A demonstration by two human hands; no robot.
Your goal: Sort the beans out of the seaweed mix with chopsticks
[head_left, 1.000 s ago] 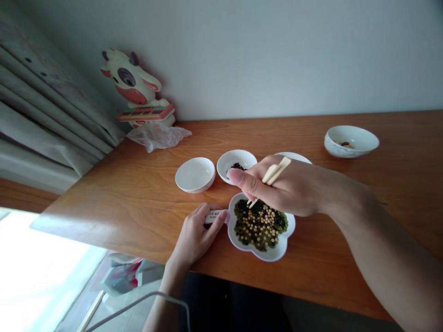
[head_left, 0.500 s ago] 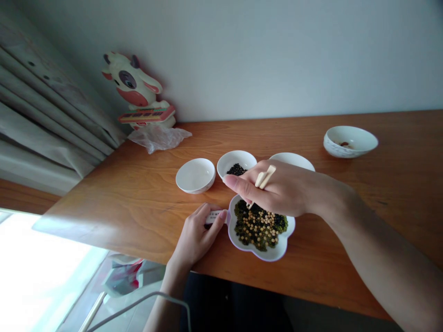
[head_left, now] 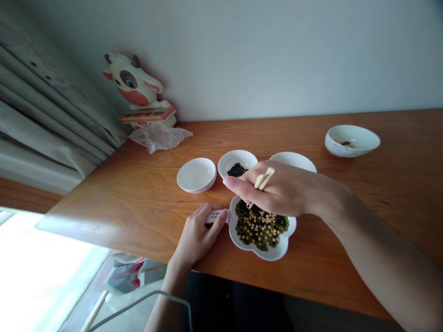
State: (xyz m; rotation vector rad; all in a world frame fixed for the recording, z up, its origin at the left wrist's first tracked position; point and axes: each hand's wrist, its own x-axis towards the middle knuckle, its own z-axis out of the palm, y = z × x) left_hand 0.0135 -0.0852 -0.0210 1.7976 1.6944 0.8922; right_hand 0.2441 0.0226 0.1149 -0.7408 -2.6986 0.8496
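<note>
My left hand (head_left: 200,233) is closed on the handle of a flower-shaped white dish (head_left: 275,253) with a lilac rim. Mixed beans (head_left: 261,228) lie in it: green, black and pale yellow ones. Over the dish's far side, my right hand (head_left: 270,186) grips a pair of light wooden chopsticks (head_left: 264,179), their tips pointing down among the beans. Whether the tips pinch a bean is hidden. Just behind this hand stands a white bowl (head_left: 238,157) with black beans (head_left: 237,170). Another white bowl (head_left: 294,159) is partly covered by my right hand, its contents hidden.
An empty white bowl (head_left: 196,175) stands left of the black-bean bowl. A patterned bowl (head_left: 352,140) with small brownish bits is at the back right. A toy cow with a keyboard (head_left: 141,92) leans at the wall, a clear plastic bag (head_left: 161,137) before it. A grey cable (head_left: 152,294) hangs low in front.
The whole view has shifted very slightly. Both hands, the chopsticks and the dish keep practically the same positions relative to one another.
</note>
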